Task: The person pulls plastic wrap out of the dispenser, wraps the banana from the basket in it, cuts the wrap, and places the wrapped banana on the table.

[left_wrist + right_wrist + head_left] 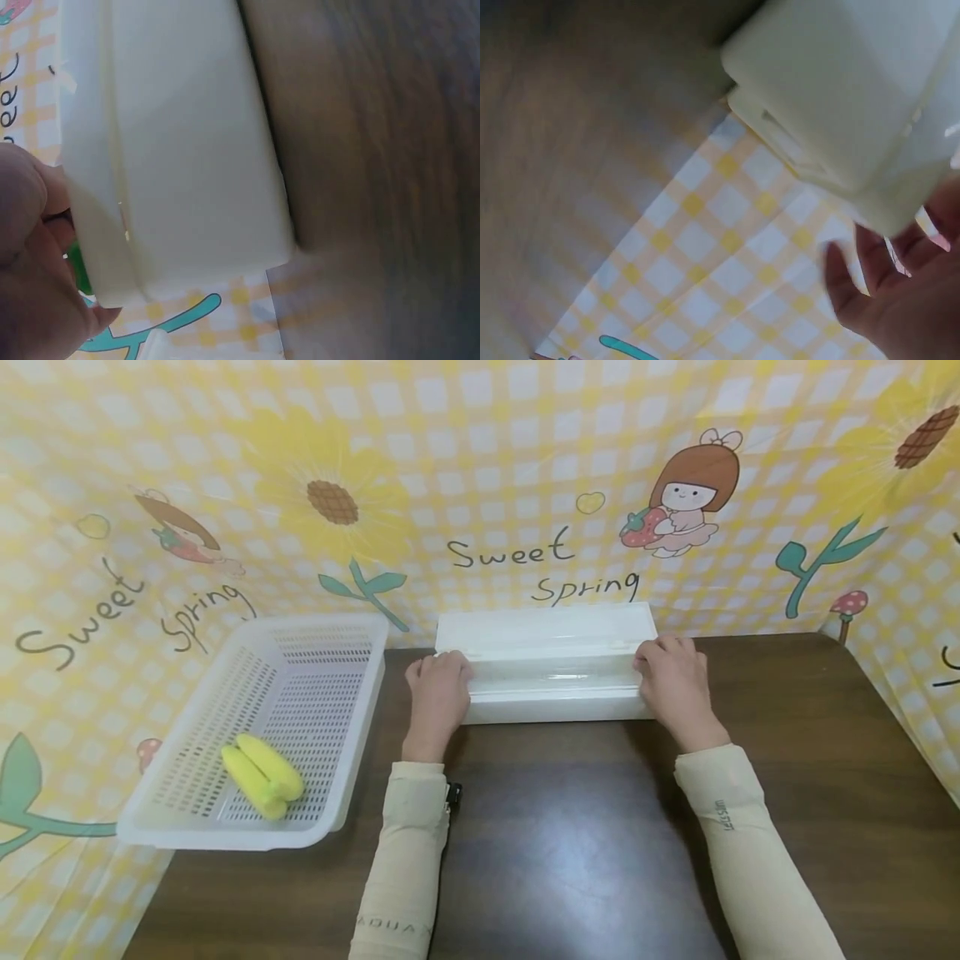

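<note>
A long white cling film dispenser lies on the table against the cloth backdrop. Its lid is tipped up at the back, and glossy clear film shows along the middle. My left hand grips the left end, fingers curled over the edge by the lid. A bit of green shows between hand and dispenser in the left wrist view. At the right end, my right hand holds the same edge with bent fingers; its fingertips are partly hidden behind the dispenser's corner in the right wrist view.
To the left stands a white perforated plastic basket holding yellow banana-like pieces. The dark wooden table stretches toward me. A yellow checked cloth with printed flowers and figures hangs behind and at both sides.
</note>
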The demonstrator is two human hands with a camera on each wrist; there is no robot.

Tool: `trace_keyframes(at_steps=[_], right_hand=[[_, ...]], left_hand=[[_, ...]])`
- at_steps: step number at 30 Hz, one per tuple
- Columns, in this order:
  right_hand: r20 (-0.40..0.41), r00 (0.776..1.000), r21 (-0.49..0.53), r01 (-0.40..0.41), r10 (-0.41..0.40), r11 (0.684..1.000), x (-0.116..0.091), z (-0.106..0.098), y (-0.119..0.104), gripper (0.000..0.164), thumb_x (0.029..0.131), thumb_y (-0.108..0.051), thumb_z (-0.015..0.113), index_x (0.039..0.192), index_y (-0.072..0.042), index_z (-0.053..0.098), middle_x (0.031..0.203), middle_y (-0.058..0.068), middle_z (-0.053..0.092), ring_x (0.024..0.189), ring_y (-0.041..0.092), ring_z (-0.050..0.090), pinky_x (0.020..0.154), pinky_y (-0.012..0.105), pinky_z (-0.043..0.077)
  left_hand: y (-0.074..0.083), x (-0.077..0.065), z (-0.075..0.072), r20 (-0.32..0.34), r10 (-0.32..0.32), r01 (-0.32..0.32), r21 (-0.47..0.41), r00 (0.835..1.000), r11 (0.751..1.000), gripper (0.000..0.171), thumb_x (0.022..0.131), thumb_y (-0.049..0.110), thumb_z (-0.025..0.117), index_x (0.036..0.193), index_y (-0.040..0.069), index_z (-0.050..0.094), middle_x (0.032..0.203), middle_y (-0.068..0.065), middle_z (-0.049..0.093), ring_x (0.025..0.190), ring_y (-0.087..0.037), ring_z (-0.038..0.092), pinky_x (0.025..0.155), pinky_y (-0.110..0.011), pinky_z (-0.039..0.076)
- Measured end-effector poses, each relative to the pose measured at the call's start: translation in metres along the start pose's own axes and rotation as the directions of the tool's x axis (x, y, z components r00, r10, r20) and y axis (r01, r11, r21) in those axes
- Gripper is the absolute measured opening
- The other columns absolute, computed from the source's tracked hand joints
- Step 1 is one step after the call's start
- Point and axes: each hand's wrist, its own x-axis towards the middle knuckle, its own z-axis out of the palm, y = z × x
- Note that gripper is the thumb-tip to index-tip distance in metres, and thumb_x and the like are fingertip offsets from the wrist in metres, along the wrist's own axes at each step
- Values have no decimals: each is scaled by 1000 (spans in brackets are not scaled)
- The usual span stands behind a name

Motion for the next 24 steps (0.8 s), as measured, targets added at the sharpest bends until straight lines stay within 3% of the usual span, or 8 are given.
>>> trace_keyframes(at_steps=[5, 11, 17, 20, 24], right_hand=[[-24, 999, -16, -29, 28, 999, 1, 7, 1, 5, 97, -2, 62, 94, 2, 64, 88, 16, 62, 82, 40, 55, 64, 54, 47], [-107, 993, 28, 44, -41, 999, 4, 12, 4, 3, 92, 6, 64, 90, 6, 63, 87, 22, 65, 81, 44, 59, 74, 57, 46], [-127, 992, 129, 45, -29, 991, 6, 13, 5, 5, 93, 10, 61, 89, 8, 63, 88, 25, 64, 81, 46, 60, 77, 57, 48], [-116, 993, 161, 23, -4, 987, 6, 14, 5, 7, 95, 8, 59, 90, 8, 63, 86, 24, 65, 79, 42, 65, 76, 55, 50], [-102, 994, 199, -7, 28, 980, 6, 16, 5, 8, 97, 6, 59, 91, 7, 63, 85, 23, 65, 76, 38, 68, 73, 52, 51]], left_hand=[[5, 4, 2, -89, 13, -10, 42, 996, 999, 13, 103, 15, 57, 97, 9, 67, 90, -6, 64, 88, -30, 53, 103, -55, 29], [10, 9, 1, -137, 26, -25, 7, 990, 1000, 15, 101, 6, 57, 88, 6, 63, 83, -8, 62, 80, -27, 56, 99, -51, 35], [11, 12, 0, -114, 6, -18, -100, 993, 995, 9, 99, 0, 58, 94, -2, 65, 92, -17, 68, 86, -33, 62, 95, -47, 47], [10, 12, -1, -69, -11, 1, -144, 998, 990, 11, 102, 2, 54, 100, -4, 63, 97, -19, 66, 90, -36, 62, 87, -46, 51], [7, 12, -1, -7, -12, 11, -180, 1000, 984, 19, 107, 8, 46, 102, -3, 61, 97, -17, 62, 91, -34, 59, 87, -47, 50]])
